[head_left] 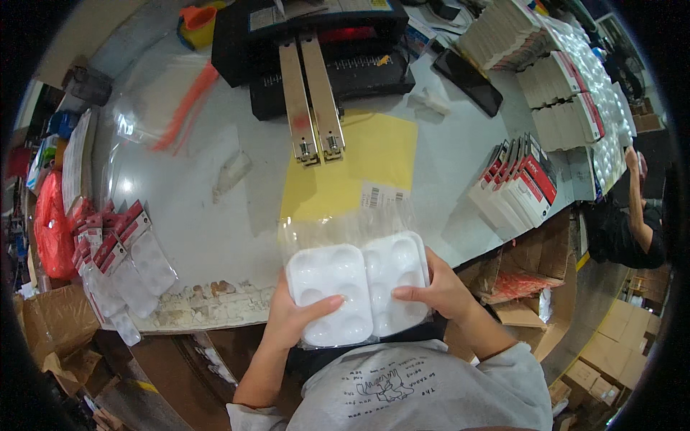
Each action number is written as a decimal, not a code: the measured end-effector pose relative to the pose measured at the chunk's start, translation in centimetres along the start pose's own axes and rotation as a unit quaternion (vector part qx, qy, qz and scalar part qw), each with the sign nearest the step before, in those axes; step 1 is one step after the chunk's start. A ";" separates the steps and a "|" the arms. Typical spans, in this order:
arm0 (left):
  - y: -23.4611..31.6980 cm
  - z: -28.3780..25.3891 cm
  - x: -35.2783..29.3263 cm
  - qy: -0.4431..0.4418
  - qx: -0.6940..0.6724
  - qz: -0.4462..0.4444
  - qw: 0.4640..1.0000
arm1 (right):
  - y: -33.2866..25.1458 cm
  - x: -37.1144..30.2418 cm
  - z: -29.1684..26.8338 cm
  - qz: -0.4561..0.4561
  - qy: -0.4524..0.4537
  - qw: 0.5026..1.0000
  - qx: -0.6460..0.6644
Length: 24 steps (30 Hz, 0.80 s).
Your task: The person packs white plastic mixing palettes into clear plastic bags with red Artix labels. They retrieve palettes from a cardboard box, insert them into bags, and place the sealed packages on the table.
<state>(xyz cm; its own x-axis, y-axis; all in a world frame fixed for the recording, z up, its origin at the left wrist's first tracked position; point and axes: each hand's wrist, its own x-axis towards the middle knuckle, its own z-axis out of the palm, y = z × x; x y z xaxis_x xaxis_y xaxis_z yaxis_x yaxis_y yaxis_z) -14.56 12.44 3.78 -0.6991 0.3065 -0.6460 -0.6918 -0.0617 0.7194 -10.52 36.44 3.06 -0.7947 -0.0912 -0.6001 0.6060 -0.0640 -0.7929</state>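
Two white plastic paint palettes with round wells lie side by side in clear plastic bags at the table's near edge. My left hand (291, 309) grips the left palette (332, 276), its thumb on the front face. The right palette (394, 269) is held by my right hand (440, 287), thumb likewise pressed on top; the fingers of both hands are mostly hidden behind. The bags' loose tops reach over a yellow sheet (352, 158) bearing barcode labels. Just beyond, a black stapling machine (323, 65) extends two metal arms towards me.
Bagged palettes with red header cards (126, 262) are heaped at left beside a red plastic bag (54, 226). Folded cards (517, 183) stand at right, below taller card stacks (564, 93). A phone (468, 80) lies back right. Another person's arm (636, 194) shows far right.
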 end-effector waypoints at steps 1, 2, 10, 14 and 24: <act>0.0 0.0 0.2 -0.011 0.014 0.008 1.000 | -0.3 0.0 -0.1 0.018 -0.032 0.999 -0.002; -0.2 0.0 0.3 -0.030 0.031 0.034 0.999 | -0.5 -0.1 -0.3 0.015 -0.059 0.998 -0.003; -2.0 0.1 -0.6 -0.034 0.025 0.096 0.995 | 0.4 -0.9 0.4 -0.081 -0.016 0.996 -0.031; 0.6 0.2 -2.9 0.058 0.077 0.151 0.984 | -2.9 -2.1 -0.9 -0.166 0.013 0.975 -0.146; 1.6 -1.0 -2.0 0.184 0.695 0.186 0.670 | -4.4 -0.9 -1.2 -0.157 0.109 0.742 -0.642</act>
<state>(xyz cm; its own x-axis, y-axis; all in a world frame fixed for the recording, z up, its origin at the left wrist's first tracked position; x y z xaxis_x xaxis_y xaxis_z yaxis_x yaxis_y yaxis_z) -14.45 10.76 5.99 -0.9506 0.2444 -0.1914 0.1997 0.9534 0.2260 -12.50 38.04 6.98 -0.9617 -0.0999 -0.2553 -0.0314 0.9652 -0.2596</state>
